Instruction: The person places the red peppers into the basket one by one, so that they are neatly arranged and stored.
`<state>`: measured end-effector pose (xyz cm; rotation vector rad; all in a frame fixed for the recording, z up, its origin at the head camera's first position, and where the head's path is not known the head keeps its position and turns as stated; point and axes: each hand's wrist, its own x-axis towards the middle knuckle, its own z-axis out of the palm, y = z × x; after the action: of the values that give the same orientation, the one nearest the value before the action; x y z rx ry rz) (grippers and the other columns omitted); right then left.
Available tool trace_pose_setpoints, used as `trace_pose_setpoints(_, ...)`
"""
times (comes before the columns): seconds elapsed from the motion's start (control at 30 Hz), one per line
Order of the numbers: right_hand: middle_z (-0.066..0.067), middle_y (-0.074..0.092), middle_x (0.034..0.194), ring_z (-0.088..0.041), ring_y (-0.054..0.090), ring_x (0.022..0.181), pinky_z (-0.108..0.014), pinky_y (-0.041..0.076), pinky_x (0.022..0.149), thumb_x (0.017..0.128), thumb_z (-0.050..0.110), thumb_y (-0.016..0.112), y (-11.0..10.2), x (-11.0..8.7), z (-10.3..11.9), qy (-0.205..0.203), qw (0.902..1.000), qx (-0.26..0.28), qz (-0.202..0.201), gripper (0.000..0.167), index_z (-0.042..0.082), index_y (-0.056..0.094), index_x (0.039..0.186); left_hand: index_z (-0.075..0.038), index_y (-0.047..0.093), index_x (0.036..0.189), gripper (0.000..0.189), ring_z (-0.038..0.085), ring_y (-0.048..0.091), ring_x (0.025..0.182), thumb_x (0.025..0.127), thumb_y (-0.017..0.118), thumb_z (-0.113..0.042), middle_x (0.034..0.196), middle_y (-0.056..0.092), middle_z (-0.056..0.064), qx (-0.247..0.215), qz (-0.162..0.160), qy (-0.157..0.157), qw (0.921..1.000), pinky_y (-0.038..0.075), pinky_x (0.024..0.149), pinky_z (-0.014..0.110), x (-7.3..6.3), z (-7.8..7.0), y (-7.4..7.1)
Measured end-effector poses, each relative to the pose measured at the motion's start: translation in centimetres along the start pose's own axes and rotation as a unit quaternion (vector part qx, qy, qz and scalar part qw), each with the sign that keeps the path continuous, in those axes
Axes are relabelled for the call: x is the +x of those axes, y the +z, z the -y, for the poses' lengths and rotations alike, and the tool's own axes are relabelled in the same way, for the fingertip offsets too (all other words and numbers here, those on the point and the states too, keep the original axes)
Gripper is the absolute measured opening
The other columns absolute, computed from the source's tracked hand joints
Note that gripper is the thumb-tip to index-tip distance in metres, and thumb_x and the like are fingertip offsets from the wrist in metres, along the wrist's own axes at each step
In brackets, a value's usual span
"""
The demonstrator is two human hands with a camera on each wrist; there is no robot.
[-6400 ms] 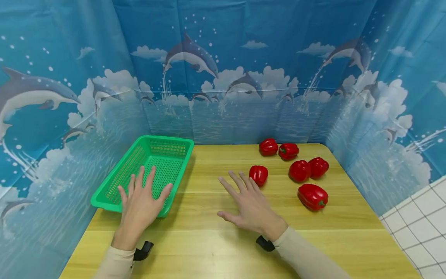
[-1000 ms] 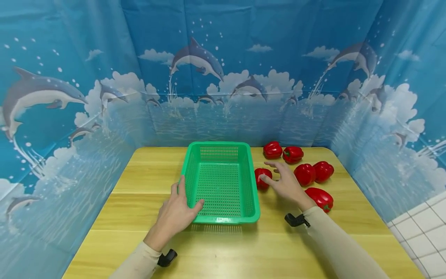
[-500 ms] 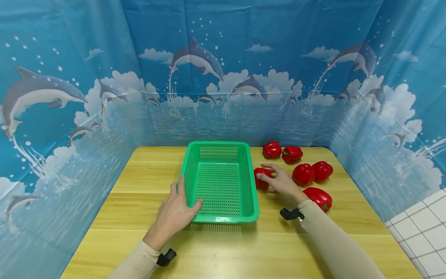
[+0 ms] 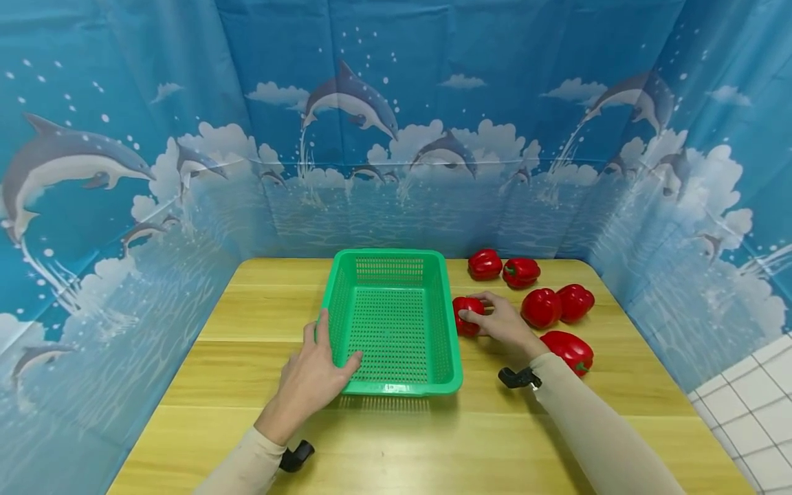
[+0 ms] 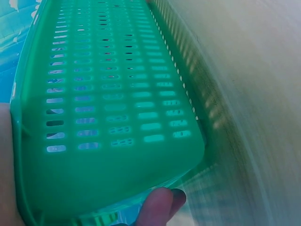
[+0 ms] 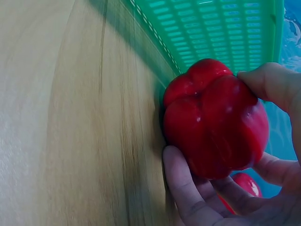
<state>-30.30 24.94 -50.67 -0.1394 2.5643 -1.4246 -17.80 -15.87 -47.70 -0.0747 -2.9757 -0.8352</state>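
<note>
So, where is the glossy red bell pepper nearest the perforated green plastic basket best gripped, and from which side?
By the bell pepper's rounded, lobed flanks, thumb opposite fingers, probably from the right, as the right hand does: the basket stands close on the left, leaving little room there.

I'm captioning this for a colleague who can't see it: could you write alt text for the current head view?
A person's right hand grips a red pepper beside a green basket, whose near left corner the left hand holds. Five more red peppers lie to the right on a wooden table, before a blue dolphin-print curtain.
</note>
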Motion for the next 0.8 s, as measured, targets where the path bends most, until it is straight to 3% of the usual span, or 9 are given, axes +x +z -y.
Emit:
trace_pose_setpoints(0.17, -0.030, 0.056, 0.168, -0.047, 0.070, 0.140, -0.040, 0.072, 0.095, 0.111, 0.039, 0.081, 0.1, 0.1, 0.0, -0.013, 0.9999, -0.002, -0.010, 0.068, 0.007, 0.054, 0.164, -0.008, 0.006, 0.189, 0.119, 0.019, 0.040, 0.049, 0.106, 0.074, -0.061, 0.181, 0.037, 0.031, 0.001, -0.001, -0.002, 1.0000, 0.035, 0.042, 0.031, 0.0, -0.1, -0.3)
trace_pose_setpoints(0.4, -0.030, 0.060, 0.165, -0.051, 0.066, 0.145, -0.054, 0.064, 0.108, 0.110, 0.044, 0.081, 0.0, 0.0, 0.1, -0.025, 0.9974, -0.053, -0.042, 0.063, 0.012, 0.056, 0.158, -0.007, 0.006, 0.188, 0.120, 0.017, 0.040, 0.048, 0.106, 0.074, -0.062, 0.180, 0.038, 0.033, 0.004, -0.001, 0.003, 1.0000, 0.035, 0.041, 0.029, -0.1, -0.2, -0.2)
trace_pose_setpoints(0.57, -0.030, 0.057, 0.169, -0.051, 0.062, 0.150, -0.062, 0.061, 0.115, 0.108, 0.048, 0.082, 0.1, 0.1, 0.4, -0.018, 0.9975, -0.037, -0.057, 0.069, 0.012, 0.053, 0.160, -0.007, 0.007, 0.188, 0.120, 0.019, 0.043, 0.047, 0.106, 0.075, -0.062, 0.179, 0.040, 0.034, 0.002, -0.004, 0.003, 1.0000, 0.036, 0.041, 0.030, -0.2, -0.3, -0.2)
trace_pose_setpoints(0.8, -0.027, 0.054, 0.172, -0.049, 0.065, 0.147, -0.060, 0.061, 0.113, 0.107, 0.048, 0.084, 0.0, 0.0, 1.4, -0.040, 0.9953, -0.012, -0.088, 0.074, 0.011, 0.050, 0.162, -0.007, 0.008, 0.188, 0.118, 0.023, 0.048, 0.050, 0.107, 0.076, -0.060, 0.179, 0.040, 0.033, 0.002, -0.005, -0.002, 1.0000, 0.039, 0.043, 0.033, -0.4, -0.3, -0.1)
